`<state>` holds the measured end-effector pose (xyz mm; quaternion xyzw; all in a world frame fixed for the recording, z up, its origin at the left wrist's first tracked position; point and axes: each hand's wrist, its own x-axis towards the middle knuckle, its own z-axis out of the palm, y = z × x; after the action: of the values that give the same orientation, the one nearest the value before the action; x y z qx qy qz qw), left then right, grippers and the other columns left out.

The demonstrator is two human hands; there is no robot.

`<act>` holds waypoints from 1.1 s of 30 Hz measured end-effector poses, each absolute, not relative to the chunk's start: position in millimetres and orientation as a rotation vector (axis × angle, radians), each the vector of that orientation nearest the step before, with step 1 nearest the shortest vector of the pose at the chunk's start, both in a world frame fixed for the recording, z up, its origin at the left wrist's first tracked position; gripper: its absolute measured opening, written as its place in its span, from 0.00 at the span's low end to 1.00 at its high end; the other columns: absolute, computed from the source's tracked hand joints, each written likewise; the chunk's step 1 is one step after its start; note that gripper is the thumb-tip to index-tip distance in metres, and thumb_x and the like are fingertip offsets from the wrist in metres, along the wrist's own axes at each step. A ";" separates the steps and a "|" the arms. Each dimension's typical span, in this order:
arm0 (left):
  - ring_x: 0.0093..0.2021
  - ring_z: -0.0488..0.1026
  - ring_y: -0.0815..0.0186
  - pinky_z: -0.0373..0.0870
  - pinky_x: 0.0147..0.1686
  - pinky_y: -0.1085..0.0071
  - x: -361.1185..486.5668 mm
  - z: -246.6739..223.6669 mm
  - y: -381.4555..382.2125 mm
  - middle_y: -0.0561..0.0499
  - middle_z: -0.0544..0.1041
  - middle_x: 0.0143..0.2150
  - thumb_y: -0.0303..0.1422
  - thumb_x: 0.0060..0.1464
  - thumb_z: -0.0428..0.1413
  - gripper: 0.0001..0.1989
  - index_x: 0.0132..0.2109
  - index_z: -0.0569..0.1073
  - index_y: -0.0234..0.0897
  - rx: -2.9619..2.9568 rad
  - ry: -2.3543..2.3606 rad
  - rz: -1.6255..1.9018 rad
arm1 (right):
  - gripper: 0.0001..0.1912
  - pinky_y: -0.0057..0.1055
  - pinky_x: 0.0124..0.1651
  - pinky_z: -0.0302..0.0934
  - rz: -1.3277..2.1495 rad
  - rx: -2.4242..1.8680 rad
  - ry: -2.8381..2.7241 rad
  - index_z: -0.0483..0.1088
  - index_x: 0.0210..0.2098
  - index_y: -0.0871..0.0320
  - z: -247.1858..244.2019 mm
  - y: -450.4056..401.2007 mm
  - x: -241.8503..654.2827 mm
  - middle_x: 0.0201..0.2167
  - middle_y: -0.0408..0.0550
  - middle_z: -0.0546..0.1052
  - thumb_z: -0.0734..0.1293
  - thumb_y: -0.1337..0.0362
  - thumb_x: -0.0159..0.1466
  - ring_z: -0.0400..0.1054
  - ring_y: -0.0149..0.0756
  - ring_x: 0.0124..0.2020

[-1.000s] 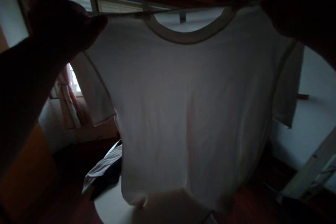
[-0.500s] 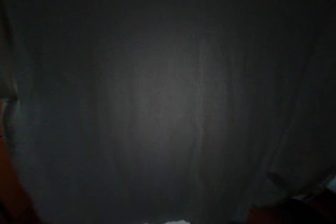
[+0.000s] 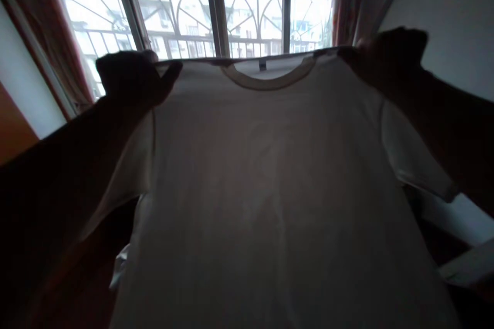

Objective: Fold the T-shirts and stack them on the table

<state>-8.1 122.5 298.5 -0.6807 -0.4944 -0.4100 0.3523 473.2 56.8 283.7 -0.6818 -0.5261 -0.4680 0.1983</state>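
A pale short-sleeved T-shirt hangs spread out before me, its front facing me and its round collar at the top. Both hands are dark against the window light. My left hand grips the shirt's left shoulder, thumb on the near side. At the other shoulder my right hand pinches the cloth. The top edge is stretched nearly straight between them. A small dark label shows inside the back of the neck. The sleeves droop under my forearms, and the hem lies outside the view.
Behind the shirt stands a barred window with arched grilles. A reddish curtain hangs at its left, another at its right edge. White wall fills the right. Low on the right is a pale flat object I cannot identify.
Dark cloth filled almost the whole view before. Now the T-shirt has dropped lower and farther from me, and both hands, its collar and the window show.
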 end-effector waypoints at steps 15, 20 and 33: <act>0.44 0.73 0.50 0.62 0.44 0.59 5.4 231.9 308.1 0.36 0.77 0.44 0.67 0.57 0.27 0.49 0.49 0.74 0.29 -1.725 -1.743 -0.473 | 0.45 0.42 0.45 0.59 -0.896 -2.019 -1.655 0.77 0.44 0.65 201.3 264.9 454.1 0.39 0.65 0.79 0.45 0.35 0.69 0.73 0.51 0.42; 0.45 0.72 0.51 0.63 0.45 0.58 11.0 184.1 356.1 0.35 0.77 0.46 0.65 0.59 0.31 0.47 0.50 0.73 0.26 -1.852 -1.796 -0.393 | 0.37 0.41 0.45 0.61 -0.801 -2.081 -1.698 0.78 0.43 0.62 152.8 309.6 448.9 0.40 0.64 0.80 0.52 0.38 0.69 0.75 0.51 0.42; 0.50 0.74 0.42 0.65 0.48 0.53 36.1 31.4 427.4 0.30 0.78 0.47 0.50 0.57 0.55 0.26 0.48 0.76 0.29 -1.900 -2.002 -0.201 | 0.26 0.44 0.46 0.63 -0.431 -2.298 -1.868 0.77 0.45 0.65 19.5 376.1 418.4 0.44 0.69 0.78 0.61 0.48 0.69 0.74 0.56 0.47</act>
<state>36.1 427.4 31.4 -0.6745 -0.7109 -0.0713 0.1861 418.4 376.1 19.5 -0.7657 -0.6225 -0.1436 0.0746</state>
